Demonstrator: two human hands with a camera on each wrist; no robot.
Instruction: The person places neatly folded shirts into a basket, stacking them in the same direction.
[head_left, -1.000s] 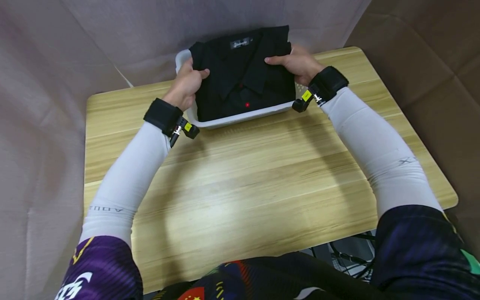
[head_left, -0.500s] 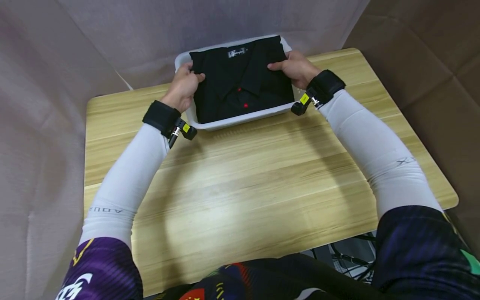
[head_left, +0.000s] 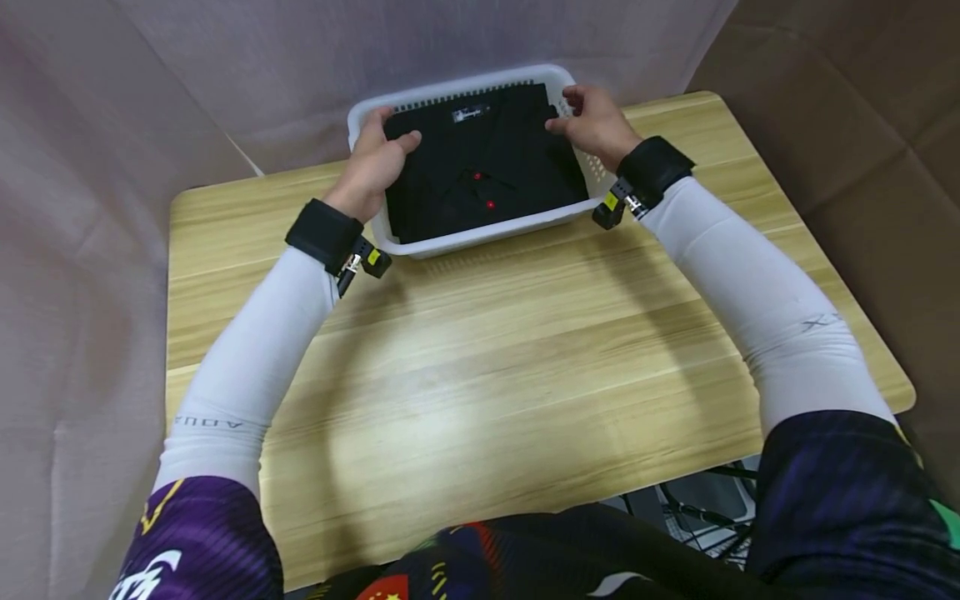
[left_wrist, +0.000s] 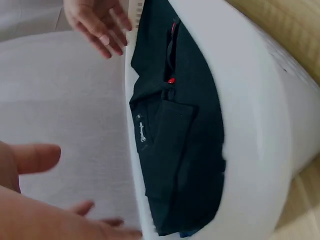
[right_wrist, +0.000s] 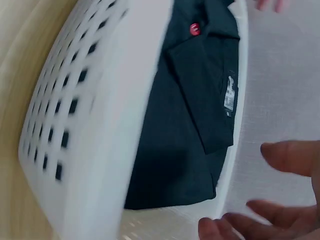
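Note:
A folded black shirt [head_left: 487, 167] with red buttons and a collar label lies inside a white plastic basket [head_left: 480, 239] with perforated walls. Over the basket's left end is my left hand [head_left: 372, 167], thumb and fingers spread apart with nothing between them. My right hand [head_left: 598, 125] hovers at the right rim, its fingers loosely bent and holding nothing. From the left wrist, the shirt [left_wrist: 170, 130] is seen sunk below the rim, collar and label facing up. In the right wrist view, the thumb and fingers [right_wrist: 290, 159] stand apart from the cloth.
The basket stands at the back of a light wooden table [head_left: 480, 358], close against a grey curtain [head_left: 300, 75]. A brown curtain [head_left: 840, 125] hangs along the right side. Dark cables [head_left: 705, 517] show below the table's front edge.
The shirt has gone down into the basket, and its far edge now lies below the back rim. Both hands have let go of its sides and lifted off.

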